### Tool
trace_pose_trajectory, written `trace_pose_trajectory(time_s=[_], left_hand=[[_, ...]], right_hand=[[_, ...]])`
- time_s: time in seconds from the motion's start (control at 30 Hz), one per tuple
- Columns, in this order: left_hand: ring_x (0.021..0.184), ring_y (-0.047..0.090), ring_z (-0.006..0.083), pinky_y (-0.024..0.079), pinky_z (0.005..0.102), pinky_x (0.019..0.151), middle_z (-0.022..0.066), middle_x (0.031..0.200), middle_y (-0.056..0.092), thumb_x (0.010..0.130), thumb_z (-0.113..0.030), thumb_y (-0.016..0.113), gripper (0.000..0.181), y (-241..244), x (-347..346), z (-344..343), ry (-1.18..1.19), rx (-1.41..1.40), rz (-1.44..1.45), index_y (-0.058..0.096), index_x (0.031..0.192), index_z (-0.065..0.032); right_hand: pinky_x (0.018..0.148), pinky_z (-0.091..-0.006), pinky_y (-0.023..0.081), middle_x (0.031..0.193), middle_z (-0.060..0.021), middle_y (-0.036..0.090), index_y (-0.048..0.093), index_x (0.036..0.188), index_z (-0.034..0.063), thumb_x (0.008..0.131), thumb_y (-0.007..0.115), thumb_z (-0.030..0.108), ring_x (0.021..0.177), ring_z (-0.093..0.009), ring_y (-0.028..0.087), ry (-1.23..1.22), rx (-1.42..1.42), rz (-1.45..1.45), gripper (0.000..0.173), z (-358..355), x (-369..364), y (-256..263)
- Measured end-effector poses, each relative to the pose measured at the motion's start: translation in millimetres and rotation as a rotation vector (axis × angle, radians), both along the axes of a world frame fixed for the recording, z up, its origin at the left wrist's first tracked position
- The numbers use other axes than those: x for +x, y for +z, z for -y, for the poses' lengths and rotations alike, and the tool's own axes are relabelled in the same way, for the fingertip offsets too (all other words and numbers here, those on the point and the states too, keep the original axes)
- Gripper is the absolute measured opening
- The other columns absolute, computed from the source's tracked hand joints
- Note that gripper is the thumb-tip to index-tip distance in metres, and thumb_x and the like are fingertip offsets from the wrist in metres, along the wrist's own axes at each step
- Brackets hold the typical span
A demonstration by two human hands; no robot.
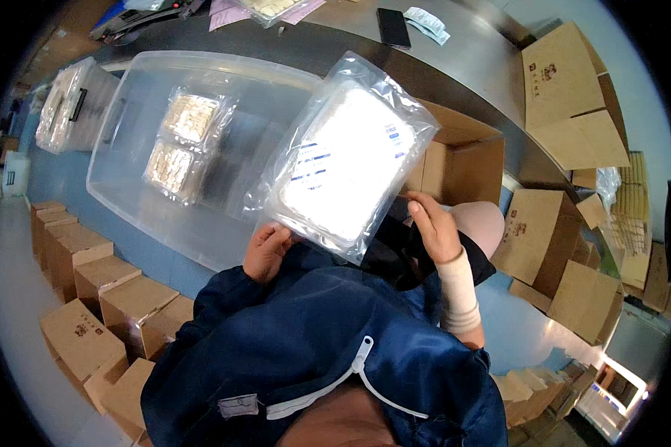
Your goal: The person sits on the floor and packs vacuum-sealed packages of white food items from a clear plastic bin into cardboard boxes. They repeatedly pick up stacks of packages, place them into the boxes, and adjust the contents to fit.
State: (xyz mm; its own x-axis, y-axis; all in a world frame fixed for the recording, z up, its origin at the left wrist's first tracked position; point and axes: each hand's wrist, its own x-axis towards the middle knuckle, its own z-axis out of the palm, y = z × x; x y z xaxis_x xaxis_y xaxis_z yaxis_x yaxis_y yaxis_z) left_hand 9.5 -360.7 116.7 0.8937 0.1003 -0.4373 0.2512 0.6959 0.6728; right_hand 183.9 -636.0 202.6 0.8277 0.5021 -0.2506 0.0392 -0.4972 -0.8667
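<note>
A large clear plastic bag (349, 167) with a white inner pack and blue printing is tilted in front of me, its glare hiding some detail. My left hand (265, 254) pinches its lower left corner. At the bag's right edge, my right hand (436, 226) grips with thumb and fingers, the fingertips partly hidden. Beneath and left of the bag is a big translucent plastic tub (128, 201). Two clear packs of pale, flat pieces lie inside it, an upper pack (190, 118) and a lower pack (170, 167). Behind the bag stands an open cardboard box (472, 167).
A steel table (469, 67) runs along the far side, bearing a black phone (393, 28) and paper slips (426, 25). Rows of cardboard boxes (128, 302) stand at left. More cartons (531, 234) are stacked at right. A filled plastic bin (81, 106) stands beyond the tub.
</note>
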Motion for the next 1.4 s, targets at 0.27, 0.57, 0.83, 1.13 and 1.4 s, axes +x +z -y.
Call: trace_pose_trajectory(time_s=[0.27,0.57,0.83,1.13,1.4], left_hand=[[0.101,0.053,0.0223,0.043,0.0333,0.088,0.014,0.115,0.05,0.087,-0.036,0.049,0.046,33.4,33.8,-88.2,-0.204,0.406,-0.066,0.043,0.118,-0.0024],[0.114,0.041,0.0212,0.034,0.035,0.095,0.0162,0.127,0.038,0.09,-0.024,0.046,0.057,84.0,113.4,0.4,-0.353,0.651,0.413,0.018,0.135,-0.0023],[0.113,0.043,0.0275,0.035,0.037,0.094,0.0191,0.127,0.037,0.087,-0.018,0.048,0.048,62.0,164.1,8.5,0.019,1.097,0.504,0.03,0.128,0.0],[0.11,0.045,0.0346,0.032,0.0455,0.096,0.0177,0.118,0.048,0.07,-0.004,0.057,0.044,43.8,168.0,34.0,-0.103,1.517,0.662,0.046,0.112,0.0023],[0.106,0.05,0.0307,0.037,0.045,0.09,0.0133,0.112,0.053,0.073,-0.007,0.057,0.028,35.3,181.5,20.9,-0.22,1.485,0.651,0.054,0.101,-0.0025]], right_hand=[[0.087,-0.0296,0.04,0.11,-0.0118,0.051,0.033,0.124,-0.0047,0.081,0.061,0.024,0.1,-0.018,0.049,-0.139,0.58,-0.376,0.059,-38.1,21.8,-64.0],[0.091,-0.033,0.039,0.115,-0.0119,0.049,0.035,0.124,-0.0002,0.066,0.072,0.016,0.106,-0.021,0.048,-0.232,0.619,-0.295,0.071,-48.0,26.3,0.7],[0.088,-0.0337,0.042,0.113,-0.0161,0.051,0.034,0.125,0.0039,0.064,0.072,0.011,0.103,-0.026,0.052,0.064,-0.339,0.734,0.073,41.7,133.4,64.1],[0.076,-0.0367,0.049,0.113,-0.0146,0.05,0.029,0.132,0.0089,0.086,0.042,0.018,0.097,-0.026,0.056,0.262,-1.477,0.435,0.048,33.3,224.0,-155.4],[0.099,-0.0373,0.032,0.129,-0.0217,0.038,0.026,0.131,-0.0014,0.074,0.058,0.041,0.119,-0.033,0.039,-0.258,-0.932,-0.077,0.078,-6.5,215.1,-297.7]])
